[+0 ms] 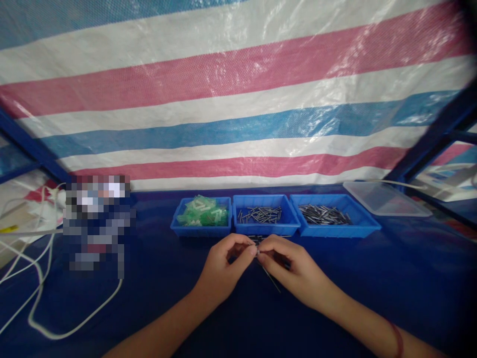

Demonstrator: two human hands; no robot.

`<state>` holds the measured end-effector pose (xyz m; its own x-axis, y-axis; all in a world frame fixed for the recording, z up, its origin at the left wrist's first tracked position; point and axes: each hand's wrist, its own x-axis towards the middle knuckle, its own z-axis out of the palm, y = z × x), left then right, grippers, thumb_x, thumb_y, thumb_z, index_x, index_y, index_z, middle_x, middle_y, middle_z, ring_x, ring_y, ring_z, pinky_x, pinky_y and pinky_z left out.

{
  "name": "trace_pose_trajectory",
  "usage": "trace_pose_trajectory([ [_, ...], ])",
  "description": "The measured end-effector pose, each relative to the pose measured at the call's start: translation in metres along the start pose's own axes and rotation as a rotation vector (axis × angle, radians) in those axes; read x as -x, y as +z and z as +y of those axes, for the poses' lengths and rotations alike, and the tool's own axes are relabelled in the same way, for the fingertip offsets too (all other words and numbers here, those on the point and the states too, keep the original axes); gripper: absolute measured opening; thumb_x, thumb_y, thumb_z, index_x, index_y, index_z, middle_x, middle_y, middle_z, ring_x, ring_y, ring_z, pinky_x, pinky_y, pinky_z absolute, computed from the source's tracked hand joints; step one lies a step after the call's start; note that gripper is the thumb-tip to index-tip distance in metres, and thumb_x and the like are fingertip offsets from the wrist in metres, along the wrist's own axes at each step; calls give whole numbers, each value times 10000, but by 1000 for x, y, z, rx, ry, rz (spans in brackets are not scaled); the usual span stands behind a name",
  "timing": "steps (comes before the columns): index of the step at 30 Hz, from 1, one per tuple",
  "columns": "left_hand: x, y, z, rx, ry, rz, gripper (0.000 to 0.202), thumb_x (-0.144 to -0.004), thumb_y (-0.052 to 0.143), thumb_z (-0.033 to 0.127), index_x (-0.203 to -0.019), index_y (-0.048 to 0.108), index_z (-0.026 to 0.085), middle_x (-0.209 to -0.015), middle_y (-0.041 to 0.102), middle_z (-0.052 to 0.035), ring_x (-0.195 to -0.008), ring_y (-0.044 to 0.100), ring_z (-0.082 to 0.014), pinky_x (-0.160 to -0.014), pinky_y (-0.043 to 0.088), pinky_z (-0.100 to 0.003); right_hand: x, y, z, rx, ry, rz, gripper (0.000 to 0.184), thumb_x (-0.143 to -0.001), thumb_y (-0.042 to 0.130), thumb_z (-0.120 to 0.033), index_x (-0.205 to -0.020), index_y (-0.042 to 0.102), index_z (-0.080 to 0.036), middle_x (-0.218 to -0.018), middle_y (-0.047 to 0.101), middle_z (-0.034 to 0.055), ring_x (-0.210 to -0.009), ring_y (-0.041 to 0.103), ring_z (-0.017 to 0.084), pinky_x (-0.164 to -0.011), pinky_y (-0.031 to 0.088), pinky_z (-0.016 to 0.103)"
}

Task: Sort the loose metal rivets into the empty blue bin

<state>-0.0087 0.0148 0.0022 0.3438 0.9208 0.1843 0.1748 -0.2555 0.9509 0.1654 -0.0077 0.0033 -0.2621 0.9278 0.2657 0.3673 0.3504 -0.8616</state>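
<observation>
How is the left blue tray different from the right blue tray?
The left blue tray holds green pieces; the right blue tray holds thin, dark, metal-looking pins. The right blue tray is next to a clear flat sheet; the left blue tray isn't. Both are open-topped and stand on the dark blue table.

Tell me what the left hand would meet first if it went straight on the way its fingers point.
Most likely the right hand: its fingertips face those of the left hand at a small piece. Whether they already touch is unclear.
</observation>
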Motion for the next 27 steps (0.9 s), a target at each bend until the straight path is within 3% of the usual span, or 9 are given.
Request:
trace_pose_trajectory([
  [12,-1,-2,5,-106,81,3,85,-845,578,222,-891,630,173,-834,626,-21,-769,585,-148,-712,456,-242,-1,0,8,-7,3,77,105,-848,561,-282,-801,590,-193,-694,523,-4,-581,473,117,-521,389,248],
  [20,0,-2,7,-202,85,-15,100,-862,555,233,-916,615,174,-830,632,-21,-753,591,-148,-706,464,-245,2,-5,3,-15,-96,157,87,-855,566,-280,-822,581,-202,-757,563,24,-647,522,141,-562,438,268],
  [23,0,-4,8,-345,128,-65,156,-865,563,245,-1000,596,176,-902,643,-38,-817,595,-165,-757,464,-270,-1,-20,3,47,-152,211,100,-870,549,-281,-819,593,-209,-781,592,34,-702,550,161,-620,450,294],
  [27,0,-10,8,-674,234,-179,281,-839,609,282,-1108,590,204,-1106,605,-73,-1007,551,-241,-871,428,-370,-9,-62,15,260,-113,451,118,-863,551,-305,-831,614,-211,-844,632,45,-747,567,182,-656,441,317],
])
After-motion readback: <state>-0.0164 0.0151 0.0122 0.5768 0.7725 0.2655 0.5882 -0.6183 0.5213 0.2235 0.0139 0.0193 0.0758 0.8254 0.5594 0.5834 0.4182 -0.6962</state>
